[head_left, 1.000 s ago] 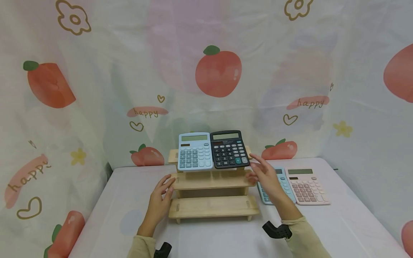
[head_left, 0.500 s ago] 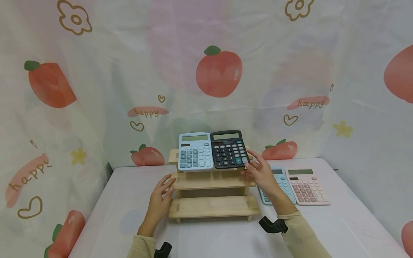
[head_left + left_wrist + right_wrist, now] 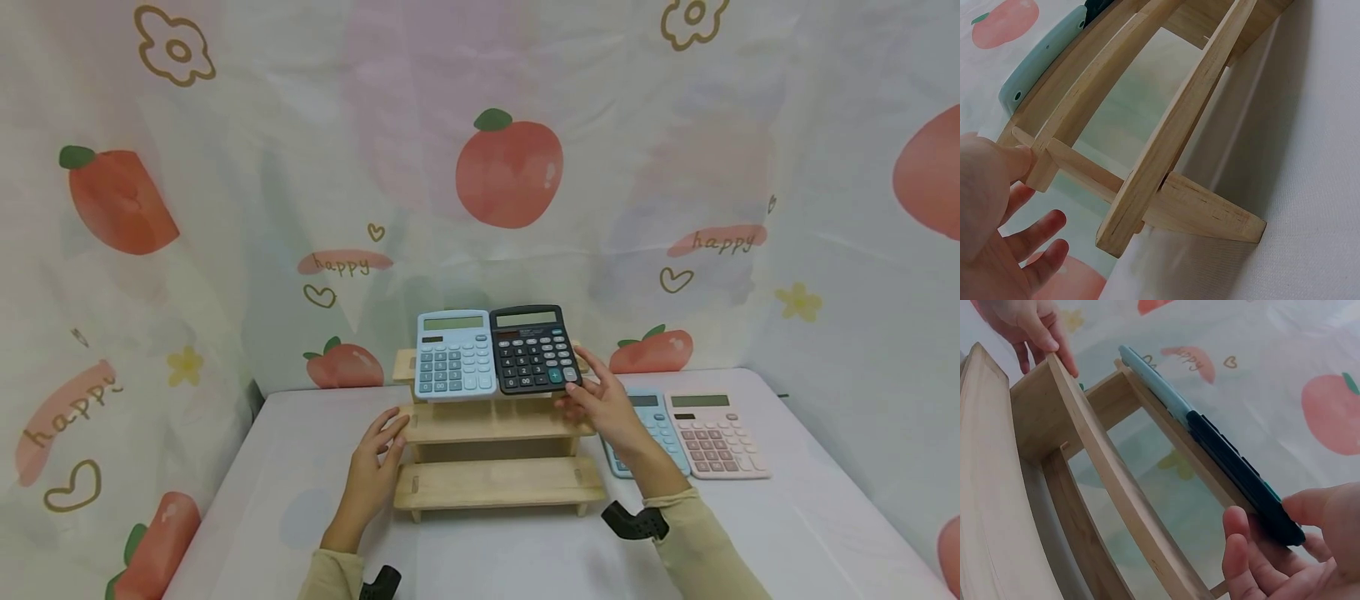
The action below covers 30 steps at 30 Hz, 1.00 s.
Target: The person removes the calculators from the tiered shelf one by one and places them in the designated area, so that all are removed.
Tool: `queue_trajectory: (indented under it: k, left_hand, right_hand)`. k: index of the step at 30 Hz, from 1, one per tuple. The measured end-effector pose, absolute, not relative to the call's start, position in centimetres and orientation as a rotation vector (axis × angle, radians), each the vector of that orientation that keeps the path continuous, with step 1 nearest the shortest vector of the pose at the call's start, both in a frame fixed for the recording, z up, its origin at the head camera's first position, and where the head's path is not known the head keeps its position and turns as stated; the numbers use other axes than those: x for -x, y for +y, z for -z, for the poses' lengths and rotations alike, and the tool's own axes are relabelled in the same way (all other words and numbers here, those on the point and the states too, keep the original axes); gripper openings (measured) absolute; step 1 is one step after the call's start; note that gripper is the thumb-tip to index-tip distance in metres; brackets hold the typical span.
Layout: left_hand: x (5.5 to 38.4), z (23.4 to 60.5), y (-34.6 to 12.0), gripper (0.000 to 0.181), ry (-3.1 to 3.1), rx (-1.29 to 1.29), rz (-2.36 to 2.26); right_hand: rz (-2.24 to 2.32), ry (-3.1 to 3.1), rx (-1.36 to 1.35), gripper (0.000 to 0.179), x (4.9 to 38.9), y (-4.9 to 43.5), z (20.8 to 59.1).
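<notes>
A black calculator [image 3: 531, 358] leans on the top tier of a three-tier wooden shelf stand [image 3: 501, 483], against the right edge of a light blue calculator [image 3: 454, 360]. My right hand [image 3: 617, 417] pinches the black calculator's lower right corner. In the right wrist view its thumb [image 3: 1310, 506] lies on the key side and the fingers curl behind the back. With my left hand [image 3: 371, 475] I hold the left end of the middle tier. The left wrist view has that thumb [image 3: 1013, 159] on the board's end, with the other fingers loosely spread below.
Right of the stand, a blue calculator [image 3: 658, 427], partly hidden by my right hand, lies beside a pink calculator [image 3: 718, 437] on the white-covered table [image 3: 495, 562]. A printed cloth backdrop [image 3: 330, 167] rises behind and along both sides.
My right hand has moved slightly left and up, from beside the black calculator onto its lower right corner, and now pinches it. The left hand keeps its place.
</notes>
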<state>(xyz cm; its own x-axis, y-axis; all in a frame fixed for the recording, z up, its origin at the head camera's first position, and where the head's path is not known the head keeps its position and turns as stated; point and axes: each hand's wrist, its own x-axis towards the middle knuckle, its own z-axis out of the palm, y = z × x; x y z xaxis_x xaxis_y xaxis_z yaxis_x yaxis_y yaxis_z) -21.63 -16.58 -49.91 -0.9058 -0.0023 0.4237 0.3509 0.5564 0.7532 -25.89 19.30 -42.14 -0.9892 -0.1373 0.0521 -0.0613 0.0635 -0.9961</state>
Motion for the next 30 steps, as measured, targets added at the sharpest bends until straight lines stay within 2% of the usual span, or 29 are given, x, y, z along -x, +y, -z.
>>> queue_trajectory:
  k: [30]
  left_hand:
    - [21.76,50.16,-16.72,0.036,-2.411,0.294,1.310]
  right_hand:
    - [2.252,2.064,0.108,0.066,25.63,18.71,42.20]
